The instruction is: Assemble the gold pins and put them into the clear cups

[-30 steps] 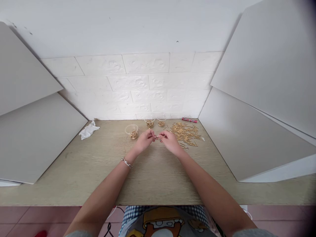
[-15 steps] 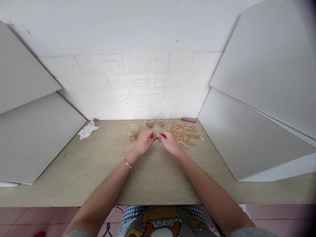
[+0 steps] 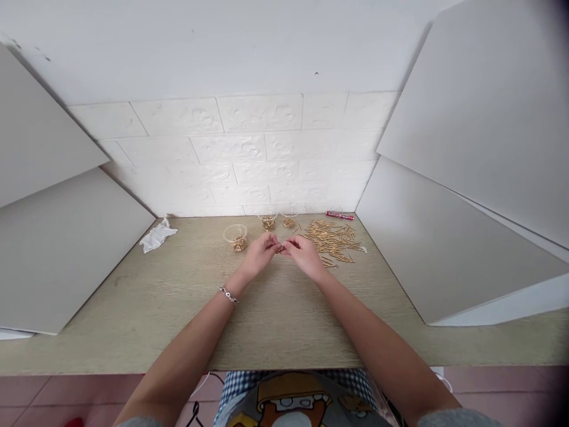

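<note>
Pinched fingers of the left hand [image 3: 261, 254] and right hand [image 3: 304, 255] meet mid-frame around a tiny, barely visible gold-coloured piece [image 3: 281, 248], apparently mid-handling, so the next move seems to want a steady grip, with slender gold-coloured metal pins [image 3: 328, 239] heaped right of centre on the greenish-beige wooden worktop [image 3: 284, 320].

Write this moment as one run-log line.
left hand, right hand: pinching together; held item: unclear; gold sticks: piled right; clear cups: three

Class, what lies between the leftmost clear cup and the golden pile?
In the head view, the left hand and right hand, with two more clear cups farther back.
</note>
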`<move>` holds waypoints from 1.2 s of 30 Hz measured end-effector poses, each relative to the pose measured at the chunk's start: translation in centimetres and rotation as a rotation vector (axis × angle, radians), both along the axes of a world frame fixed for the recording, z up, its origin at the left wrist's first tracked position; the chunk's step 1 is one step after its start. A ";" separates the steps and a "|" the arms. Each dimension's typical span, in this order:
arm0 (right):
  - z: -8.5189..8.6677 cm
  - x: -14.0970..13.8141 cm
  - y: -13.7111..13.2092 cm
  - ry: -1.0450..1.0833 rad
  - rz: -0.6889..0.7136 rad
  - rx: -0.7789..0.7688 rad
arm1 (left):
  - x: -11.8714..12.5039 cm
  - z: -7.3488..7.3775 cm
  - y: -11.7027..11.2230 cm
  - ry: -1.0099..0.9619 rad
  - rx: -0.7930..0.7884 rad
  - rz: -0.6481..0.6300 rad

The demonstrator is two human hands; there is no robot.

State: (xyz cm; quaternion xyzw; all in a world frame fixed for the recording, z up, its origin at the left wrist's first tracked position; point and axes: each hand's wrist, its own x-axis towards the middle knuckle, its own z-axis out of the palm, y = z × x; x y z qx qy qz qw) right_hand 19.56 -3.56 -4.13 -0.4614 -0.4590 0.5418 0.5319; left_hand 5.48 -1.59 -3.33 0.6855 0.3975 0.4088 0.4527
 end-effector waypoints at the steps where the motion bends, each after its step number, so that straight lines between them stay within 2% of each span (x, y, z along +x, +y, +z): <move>1: 0.0 0.0 0.0 0.000 0.003 -0.002 | 0.0 0.0 0.0 0.001 0.001 0.000; 6: 0.2 0.1 -0.1 -0.018 0.014 -0.018 | -0.2 0.0 0.0 0.046 0.032 0.004; 12: 0.0 0.3 -0.1 -0.115 0.023 0.039 | -0.5 -0.1 0.2 0.107 0.061 0.009; 17: 0.1 0.7 0.2 -0.221 -0.080 0.106 | -0.4 0.1 0.0 0.130 0.044 0.015; 21: 0.8 0.8 0.0 0.015 -0.011 0.055 | -0.2 0.8 -0.4 0.147 0.024 -0.021; 25: 1.0 0.7 -0.3 0.236 0.101 0.010 | 0.0 1.2 -0.8 0.098 -0.036 -0.122; 28: 0.9 0.7 -0.4 0.326 0.129 -0.030 | 0.0 1.2 -0.8 0.042 -0.082 -0.157; 36: 0.8 0.5 -0.6 0.472 0.116 -0.094 | 0.1 1.0 -0.6 -0.004 -0.116 -0.119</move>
